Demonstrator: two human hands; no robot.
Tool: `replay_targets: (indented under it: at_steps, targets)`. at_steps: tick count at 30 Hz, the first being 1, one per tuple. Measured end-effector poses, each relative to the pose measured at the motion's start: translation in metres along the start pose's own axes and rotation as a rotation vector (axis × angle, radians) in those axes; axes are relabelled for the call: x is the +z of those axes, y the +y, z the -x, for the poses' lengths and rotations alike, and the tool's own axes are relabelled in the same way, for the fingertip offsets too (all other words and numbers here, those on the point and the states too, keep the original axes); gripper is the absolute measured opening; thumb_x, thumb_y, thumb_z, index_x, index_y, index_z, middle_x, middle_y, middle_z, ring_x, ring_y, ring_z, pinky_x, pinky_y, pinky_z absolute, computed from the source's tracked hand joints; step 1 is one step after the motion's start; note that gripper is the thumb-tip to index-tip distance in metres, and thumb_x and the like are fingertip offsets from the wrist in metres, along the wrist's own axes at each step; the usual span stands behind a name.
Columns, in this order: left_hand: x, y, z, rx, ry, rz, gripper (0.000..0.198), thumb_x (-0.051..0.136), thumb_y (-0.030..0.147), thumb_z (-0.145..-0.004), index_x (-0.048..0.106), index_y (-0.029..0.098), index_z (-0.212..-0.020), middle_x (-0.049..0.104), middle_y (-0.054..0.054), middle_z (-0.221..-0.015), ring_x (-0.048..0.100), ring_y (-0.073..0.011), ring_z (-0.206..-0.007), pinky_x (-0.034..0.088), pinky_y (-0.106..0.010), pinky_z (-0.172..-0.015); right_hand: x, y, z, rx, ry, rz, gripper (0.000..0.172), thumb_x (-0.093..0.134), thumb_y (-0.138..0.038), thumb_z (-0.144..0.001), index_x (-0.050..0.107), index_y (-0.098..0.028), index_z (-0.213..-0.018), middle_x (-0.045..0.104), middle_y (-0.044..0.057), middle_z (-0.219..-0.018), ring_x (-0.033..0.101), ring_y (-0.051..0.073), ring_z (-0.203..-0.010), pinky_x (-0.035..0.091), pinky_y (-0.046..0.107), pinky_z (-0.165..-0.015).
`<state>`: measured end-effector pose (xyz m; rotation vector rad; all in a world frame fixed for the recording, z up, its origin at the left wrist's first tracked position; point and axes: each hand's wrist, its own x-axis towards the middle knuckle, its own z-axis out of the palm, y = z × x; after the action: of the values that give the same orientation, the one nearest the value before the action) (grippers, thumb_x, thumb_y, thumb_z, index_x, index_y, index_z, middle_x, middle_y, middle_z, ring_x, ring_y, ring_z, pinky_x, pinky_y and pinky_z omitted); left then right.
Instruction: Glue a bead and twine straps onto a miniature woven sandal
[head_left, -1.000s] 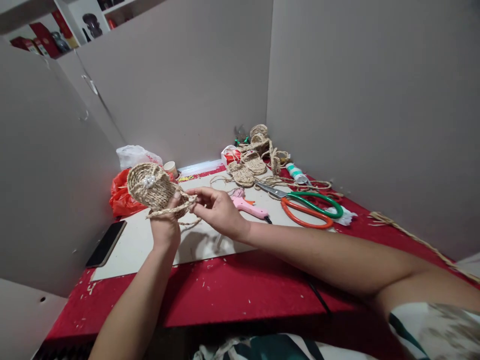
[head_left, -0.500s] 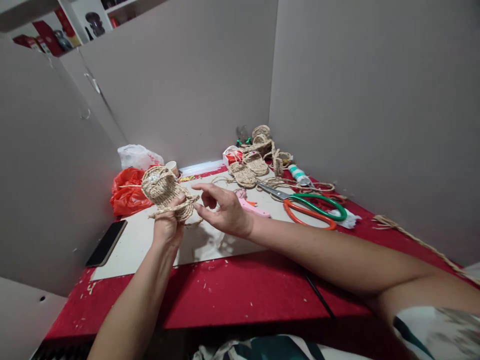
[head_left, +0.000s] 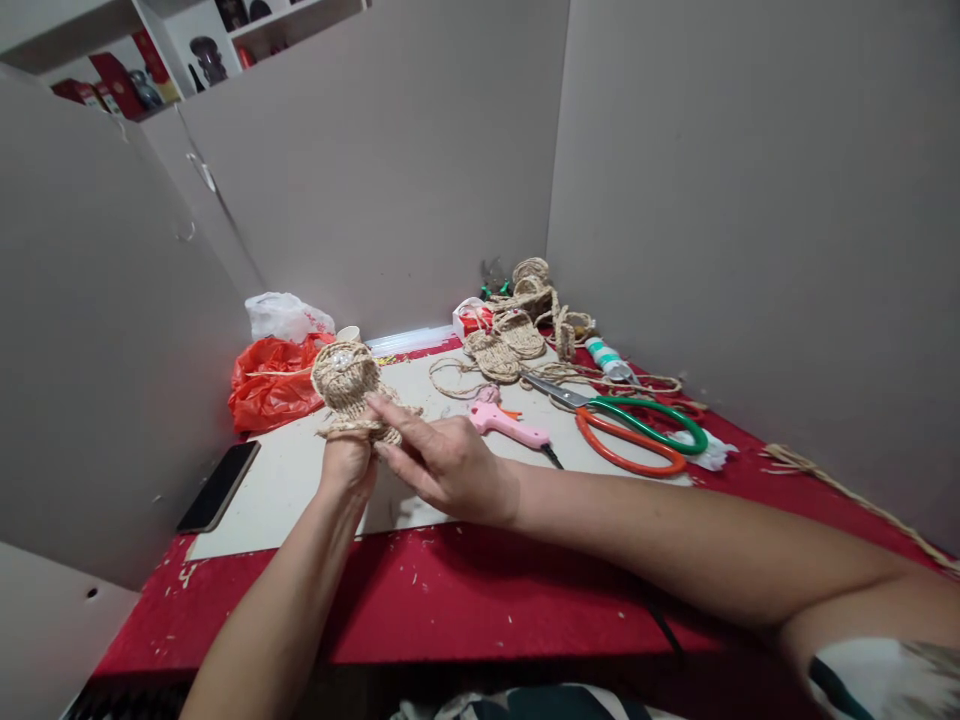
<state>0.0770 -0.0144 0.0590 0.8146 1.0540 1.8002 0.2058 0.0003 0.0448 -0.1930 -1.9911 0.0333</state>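
Observation:
A small woven straw sandal (head_left: 352,385) is held up above the white board, its rounded toe pointing away and a clear, shiny ornament on the toe band. My left hand (head_left: 349,465) is closed around its heel end from below, with strands of plaited cord across the grip. From the right, my right hand (head_left: 450,465) has its index finger laid on the sandal and its thumb at the heel edge, pinching there. The finger hides part of the heel. Beyond this hand a pink glue gun (head_left: 510,425) lies on the board.
Large scissors (head_left: 630,425) with green and orange handles lie on the right, beside straw cord. Behind them are more straw sandals (head_left: 495,355) and a white-and-teal roll (head_left: 609,360). At the left sit a phone (head_left: 219,487) and a red plastic bag (head_left: 270,385). Grey panels (head_left: 412,180) enclose the red-covered table.
My right hand has come from just off the sandal, fingers apart, to contact with its heel end. The glue gun shows more fully now. The whole view has shifted slightly.

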Motion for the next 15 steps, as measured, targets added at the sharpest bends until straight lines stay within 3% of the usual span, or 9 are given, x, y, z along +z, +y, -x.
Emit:
replay_targets:
  at_steps: [5, 15]
  targets:
    - [-0.004, -0.006, -0.002, -0.120, 0.001, -0.043, 0.024, 0.082, 0.021, -0.048, 0.067, 0.009, -0.062, 0.064, -0.001, -0.059, 0.055, -0.0101, -0.056, 0.042, -0.023, -0.057, 0.005, 0.000, 0.003, -0.038, -0.107, 0.042, 0.030, 0.040, -0.020, -0.098, 0.062, -0.008, -0.114, 0.075, 0.007, -0.080, 0.069, 0.014, -0.065, 0.049, 0.023, -0.059]
    - [0.001, -0.006, 0.001, -0.223, 0.007, 0.044, 0.023, 0.082, 0.017, -0.046, 0.064, 0.010, -0.057, 0.062, 0.001, -0.056, 0.053, -0.0082, -0.055, 0.042, -0.021, -0.057, 0.015, 0.010, 0.009, -0.030, -0.087, -0.011, 0.026, 0.043, -0.017, -0.095, 0.062, -0.013, -0.112, 0.075, 0.006, -0.082, 0.070, 0.014, -0.067, 0.051, 0.022, -0.060]
